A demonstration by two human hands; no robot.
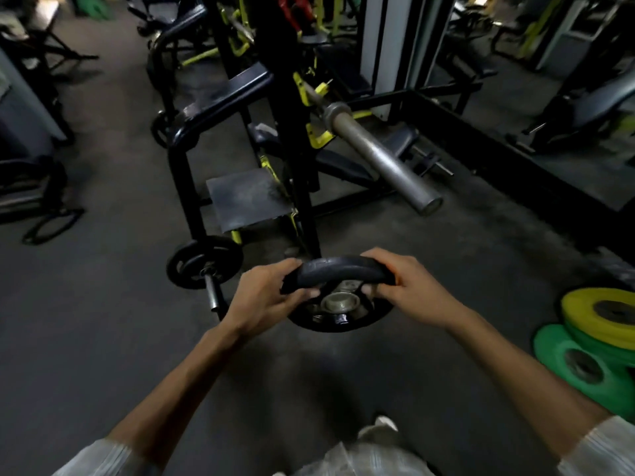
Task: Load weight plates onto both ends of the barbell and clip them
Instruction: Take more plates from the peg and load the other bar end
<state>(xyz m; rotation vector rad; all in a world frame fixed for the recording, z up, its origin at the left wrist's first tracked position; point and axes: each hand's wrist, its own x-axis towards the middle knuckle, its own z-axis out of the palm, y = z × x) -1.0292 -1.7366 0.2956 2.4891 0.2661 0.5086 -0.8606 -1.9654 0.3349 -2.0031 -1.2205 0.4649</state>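
Note:
A black weight plate (pixel 338 271) with a metal hub is held in front of me, both hands on its upper rim. My left hand (pixel 263 295) grips the rim's left side with curled fingers. My right hand (pixel 409 286) grips the right side the same way. The barbell (pixel 381 159) rests on a black and yellow rack above and beyond the plate. Its bare grey sleeve points toward me and to the right, with no plate on it.
Another black plate (pixel 202 262) sits on a storage peg low on the rack at the left. Yellow plates (pixel 601 316) and green plates (pixel 577 365) are stacked on the floor at the right. A bench (pixel 347 166) lies behind the rack. Dark rubber floor lies under me.

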